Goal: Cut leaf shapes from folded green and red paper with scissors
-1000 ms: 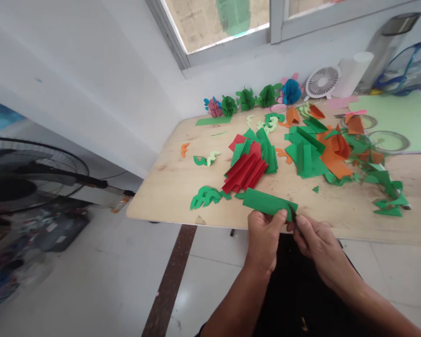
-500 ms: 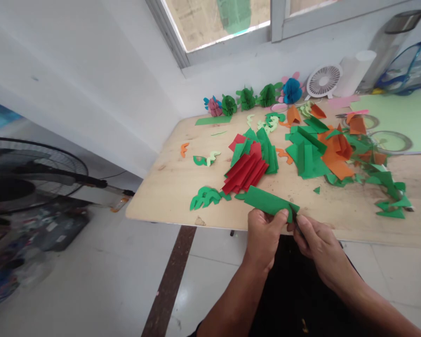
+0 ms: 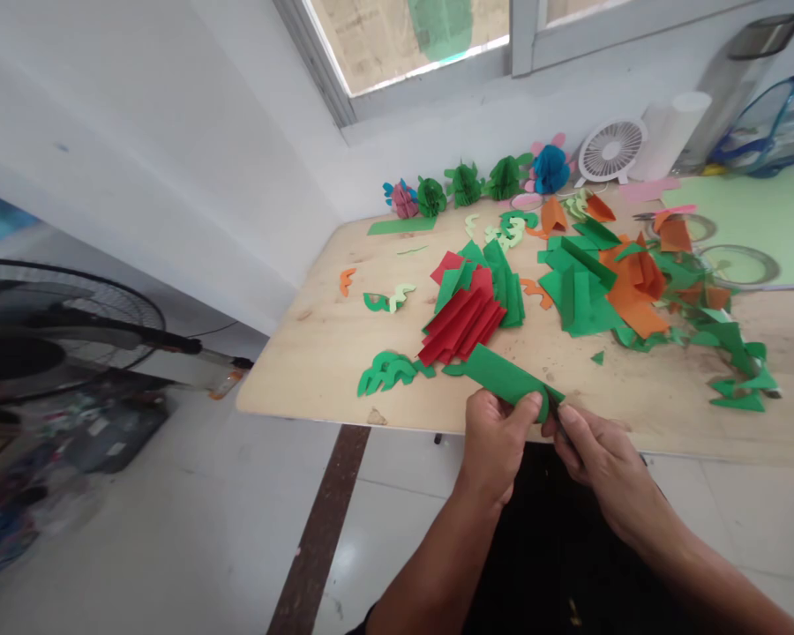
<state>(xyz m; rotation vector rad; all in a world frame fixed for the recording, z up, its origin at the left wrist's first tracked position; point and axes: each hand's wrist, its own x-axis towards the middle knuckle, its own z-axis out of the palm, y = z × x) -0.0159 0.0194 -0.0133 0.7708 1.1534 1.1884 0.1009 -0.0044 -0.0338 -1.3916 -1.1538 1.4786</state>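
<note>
A folded strip of green paper (image 3: 505, 374) is pinched in my left hand (image 3: 499, 432), thumb on top, above the table's front edge. My right hand (image 3: 592, 444) is closed around a pair of scissors (image 3: 557, 412), mostly hidden by the fingers; the dark blades meet the paper's right end, where a curved cut shows. Just beyond the strip lies a stack of folded red paper (image 3: 463, 324) with folded green pieces (image 3: 505, 287) behind it. Wavy green cutouts (image 3: 388, 372) rest to the left of my left hand.
Folded green sheets (image 3: 579, 287), orange paper (image 3: 639, 295) and green scraps (image 3: 734, 353) cover the table's right side. Paper honeycomb figures (image 3: 467, 185) line the wall beside a small white fan (image 3: 612, 152). Tape rolls (image 3: 737, 265) lie on light green sheets. A large fan (image 3: 59, 344) stands left.
The green strip has tilted slightly, its left end shifting a little right and up. The curved cut at its right end is further along. Both hands stay nearly in place.
</note>
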